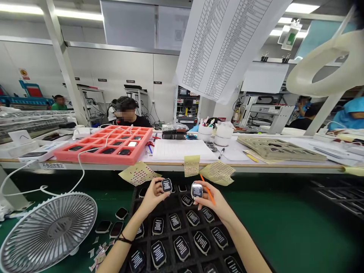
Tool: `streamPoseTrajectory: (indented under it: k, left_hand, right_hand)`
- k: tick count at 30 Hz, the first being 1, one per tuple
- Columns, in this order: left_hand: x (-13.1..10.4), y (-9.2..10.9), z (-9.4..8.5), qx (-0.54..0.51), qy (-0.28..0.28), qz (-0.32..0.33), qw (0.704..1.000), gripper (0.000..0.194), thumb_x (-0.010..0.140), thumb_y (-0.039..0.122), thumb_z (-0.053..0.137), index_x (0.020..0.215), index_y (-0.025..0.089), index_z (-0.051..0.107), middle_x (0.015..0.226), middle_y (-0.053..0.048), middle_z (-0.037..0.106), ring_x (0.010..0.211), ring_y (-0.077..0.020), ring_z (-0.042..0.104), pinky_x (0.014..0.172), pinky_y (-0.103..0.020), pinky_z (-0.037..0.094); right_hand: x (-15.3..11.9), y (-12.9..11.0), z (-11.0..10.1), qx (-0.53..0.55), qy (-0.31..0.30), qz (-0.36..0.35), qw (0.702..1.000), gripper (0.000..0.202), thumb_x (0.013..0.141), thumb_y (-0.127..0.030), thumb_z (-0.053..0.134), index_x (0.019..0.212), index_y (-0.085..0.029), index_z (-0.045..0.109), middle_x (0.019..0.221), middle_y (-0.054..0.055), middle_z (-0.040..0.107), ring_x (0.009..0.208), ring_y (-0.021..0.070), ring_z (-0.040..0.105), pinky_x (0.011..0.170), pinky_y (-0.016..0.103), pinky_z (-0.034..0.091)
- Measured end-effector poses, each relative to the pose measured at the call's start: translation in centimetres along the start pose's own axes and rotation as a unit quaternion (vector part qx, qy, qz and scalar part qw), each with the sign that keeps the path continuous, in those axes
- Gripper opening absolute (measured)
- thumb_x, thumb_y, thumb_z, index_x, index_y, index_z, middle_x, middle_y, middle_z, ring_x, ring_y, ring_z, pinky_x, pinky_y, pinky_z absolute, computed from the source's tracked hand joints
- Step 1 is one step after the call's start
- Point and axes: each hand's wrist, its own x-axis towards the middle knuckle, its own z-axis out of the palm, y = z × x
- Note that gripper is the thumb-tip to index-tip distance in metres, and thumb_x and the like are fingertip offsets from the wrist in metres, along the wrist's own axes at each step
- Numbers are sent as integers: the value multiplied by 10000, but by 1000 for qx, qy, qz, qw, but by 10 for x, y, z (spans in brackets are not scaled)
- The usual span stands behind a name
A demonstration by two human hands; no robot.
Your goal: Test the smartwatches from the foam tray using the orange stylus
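Note:
My left hand (153, 195) grips a smartwatch body without a strap (167, 185), its lit screen showing lines of white text. Level with it on the right, another smartwatch (197, 190) is pinched in my right hand (214, 199), with glare on its screen. A thin orange stick-like tool (208, 189) also lies in that hand; its kind cannot be made out. Both hands are over a black compartment tray (170, 239). Several watch bodies, such as one watch (181, 248), rest face up in its cells, most with text on screen.
A grey fan (59, 227) stands at left beside loose dark-screened watches (103, 226) and paper scraps (99, 256). On the shelf are a pink tray (93, 157), paper sheets (182, 149) and a beige tray (280, 148). Yellow sticker sheets (192, 166) hang from its edge. Co-workers sit beyond.

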Motion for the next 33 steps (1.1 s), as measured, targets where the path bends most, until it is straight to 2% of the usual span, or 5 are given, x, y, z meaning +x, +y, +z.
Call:
streamPoseTrajectory:
  k: [5,8,15,21,33]
  left_hand:
    - [-17,29,15,-27,-19,-64,997,672,641,275,745,1212,214,396,923,-51,596,701,-138,581,494,-192,426]
    - [-24,38,21,-39,-5,-101,994,522,753,379,634,1209,201,452,946,-65,587,717,-146,600,507,-204,439]
    - [-25,25,26,-2,7,-97,995,436,784,430,571,1141,185,518,910,-57,599,643,-138,614,492,-210,423]
    - [-25,21,29,-2,-17,-95,995,394,792,409,569,1113,187,523,960,-66,601,626,-131,612,484,-209,417]
    - [-22,21,27,-12,11,-95,995,422,783,461,548,1096,177,546,872,-51,604,608,-140,610,478,-214,424]
  right_hand:
    - [-12,-7,-8,-14,-5,14,1000,513,662,-263,744,1116,-206,512,933,48,569,632,168,644,485,278,519]
    - [-10,-2,-9,-8,13,25,1000,532,645,-282,759,1114,-196,521,927,56,579,618,168,640,478,277,507]
    - [-12,11,-12,48,62,37,996,418,754,-459,628,1062,-182,572,852,58,599,546,155,622,445,271,481]
    - [-15,6,-11,43,53,35,997,356,775,-416,616,1043,-186,567,787,25,581,553,160,629,452,264,467]
    - [-5,-6,2,21,43,29,998,355,754,-418,633,1006,-178,568,688,-8,569,502,147,615,433,252,455]
